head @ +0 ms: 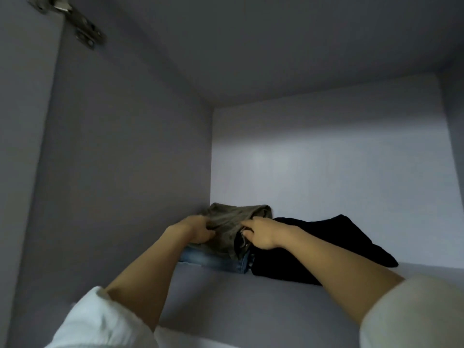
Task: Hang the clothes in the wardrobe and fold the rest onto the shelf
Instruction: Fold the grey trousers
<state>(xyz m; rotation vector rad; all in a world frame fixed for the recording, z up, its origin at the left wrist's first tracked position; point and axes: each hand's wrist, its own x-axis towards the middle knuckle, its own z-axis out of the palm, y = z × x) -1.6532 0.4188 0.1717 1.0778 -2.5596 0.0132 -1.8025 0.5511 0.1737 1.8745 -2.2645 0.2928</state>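
Note:
A folded olive-grey garment lies on top of folded blue jeans in the back left corner of the wardrobe shelf. My left hand grips the left edge of the olive garment. My right hand pinches its right edge, fingers curled into the cloth. A folded black garment sits on the shelf just to the right of the stack, partly behind my right forearm.
The compartment's left wall, back wall and ceiling close it in. A metal door hinge is at the top left. Bare shelf surface lies in front of the clothes and to the right of the black garment.

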